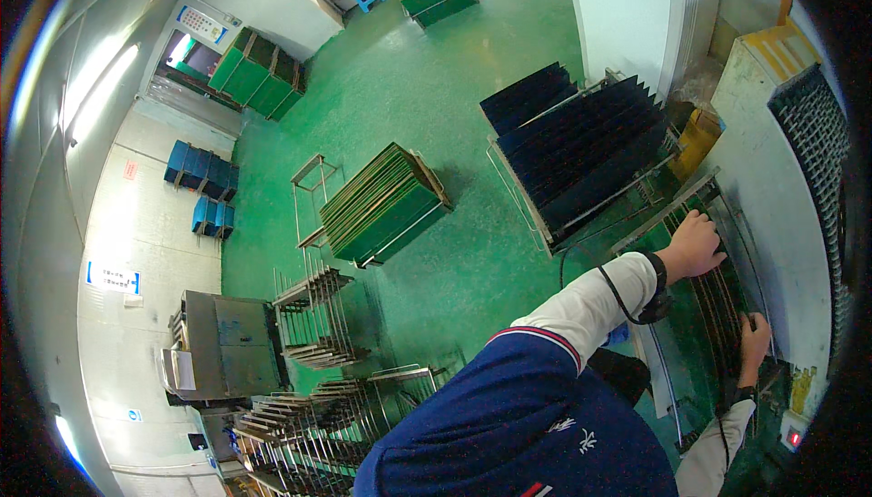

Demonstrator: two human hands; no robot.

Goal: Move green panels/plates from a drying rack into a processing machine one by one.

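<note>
At the right, thin dark panels with brownish edges stand on edge, closely spaced, in a metal-framed rack. My left hand, at the rack's farther part, has its fingers curled over the panels' upper edges. Lower in the picture, my right hand pinches at a panel edge on the near side. How many panels each hand grips is hidden by the fingers. Black bands with cables circle both wrists.
A rack of dark blue panels stands beyond my left hand. Green panels fill another rack on the green floor. A grey machine with a mesh side borders my right. Empty metal racks and a metal cabinet stand left.
</note>
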